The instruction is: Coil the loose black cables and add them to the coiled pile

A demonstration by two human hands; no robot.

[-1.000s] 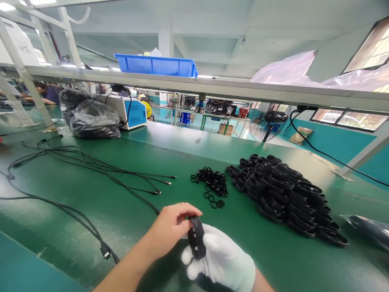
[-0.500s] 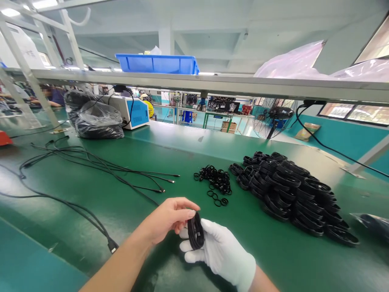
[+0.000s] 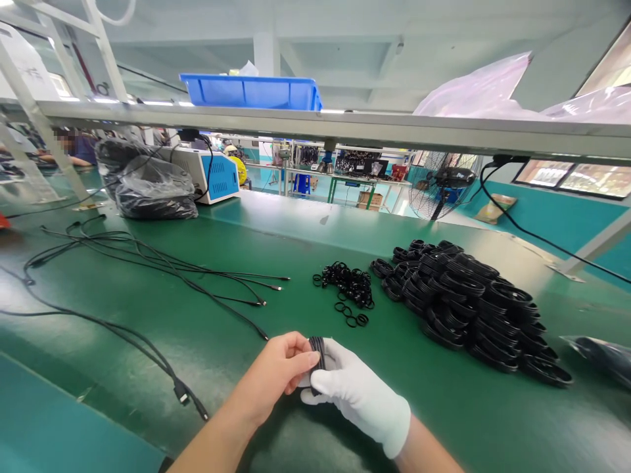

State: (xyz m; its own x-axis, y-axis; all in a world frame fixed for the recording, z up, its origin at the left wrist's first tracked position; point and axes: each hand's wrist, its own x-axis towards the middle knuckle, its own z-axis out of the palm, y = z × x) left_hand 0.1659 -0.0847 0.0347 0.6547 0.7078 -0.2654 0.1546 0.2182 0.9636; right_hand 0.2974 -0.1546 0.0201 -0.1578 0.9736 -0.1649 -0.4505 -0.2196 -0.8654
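Head view. From where I stand, both hands meet low in the middle: bare left hand (image 3: 279, 368), white-gloved right hand (image 3: 362, 401), with a small coiled black cable (image 3: 317, 348) between them. Left grip pinches the coil's side, thumb against fingers; right grip is closed on it too, thumb across the front. Coil is over the green tabletop (image 3: 424, 414); whether the hands rest on the surface, can't tell.

Ahead, just right of the hands: black rings (image 3: 348, 282), heaped, a few loose on the near side. Farther right, a big stack of coils (image 3: 468, 302), its nearest coil well apart from the glove — a broad strip of green lies between. A plastic bag (image 3: 601, 358) sits at the right margin.

Left side is tighter: loose cables (image 3: 172, 264) sprawl across, one running up to the left knuckles, and a plug (image 3: 181, 393) lies beside the left forearm. Near edge of the tabletop cuts diagonally across the lower left. Overhead limit — the shelf (image 3: 355, 125), spanning the far side, blue bin (image 3: 254, 93) on top.
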